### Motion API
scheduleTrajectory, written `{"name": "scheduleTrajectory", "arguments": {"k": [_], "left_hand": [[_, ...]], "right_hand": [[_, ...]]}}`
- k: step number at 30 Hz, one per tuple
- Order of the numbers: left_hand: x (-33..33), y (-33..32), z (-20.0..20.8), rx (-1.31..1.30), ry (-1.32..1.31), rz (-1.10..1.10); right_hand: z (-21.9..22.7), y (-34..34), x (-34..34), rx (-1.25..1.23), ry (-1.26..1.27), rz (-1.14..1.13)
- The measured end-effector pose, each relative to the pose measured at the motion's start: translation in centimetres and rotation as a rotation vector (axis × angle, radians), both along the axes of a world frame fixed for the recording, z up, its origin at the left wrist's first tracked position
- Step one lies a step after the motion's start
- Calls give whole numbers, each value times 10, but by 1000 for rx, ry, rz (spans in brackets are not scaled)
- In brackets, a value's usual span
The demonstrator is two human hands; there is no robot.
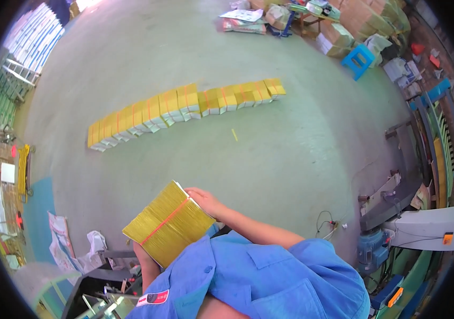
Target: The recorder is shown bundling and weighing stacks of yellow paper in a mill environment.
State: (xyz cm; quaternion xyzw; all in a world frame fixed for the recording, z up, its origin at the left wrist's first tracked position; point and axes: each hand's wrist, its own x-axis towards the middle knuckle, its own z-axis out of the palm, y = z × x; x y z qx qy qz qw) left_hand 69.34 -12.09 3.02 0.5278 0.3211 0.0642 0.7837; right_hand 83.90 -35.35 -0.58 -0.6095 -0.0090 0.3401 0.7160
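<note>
A thick bundle of gold-faced paper sheets, bound with a red band, is held tilted in front of my blue shirt. My right hand grips its far right edge, the fingers partly behind it. At the lower left edge, my left hand supports the bundle; most of its fingers are hidden underneath. Farther out on the floor lies a long, slightly slanting row of similar gold paper bundles with white sides, packed against one another and bound with red bands.
Grey concrete floor surrounds the row. Machinery with a blue motor stands at the right, a dark machine frame at the lower left. A blue stool and cardboard boxes are at the far right. Yellow trolley bars stand left.
</note>
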Motion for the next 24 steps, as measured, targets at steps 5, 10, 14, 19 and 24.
{"name": "scheduleTrajectory", "arguments": {"k": [5,10,14,19,24], "left_hand": [[140,-5,-37,-118,-15,20],[317,-34,-52,-270,62,-51],[433,-53,-51,-306,173,-36],[544,-79,-91,-547,197,-9],[633,-129,-173,-798,269,242]], "right_hand": [[-30,-10,128,-160,11,-107],[-78,-65,259,-134,63,-41],[-45,-84,371,-37,311,-99],[-56,-105,502,-119,400,-111],[-125,-123,643,-365,223,172]]}}
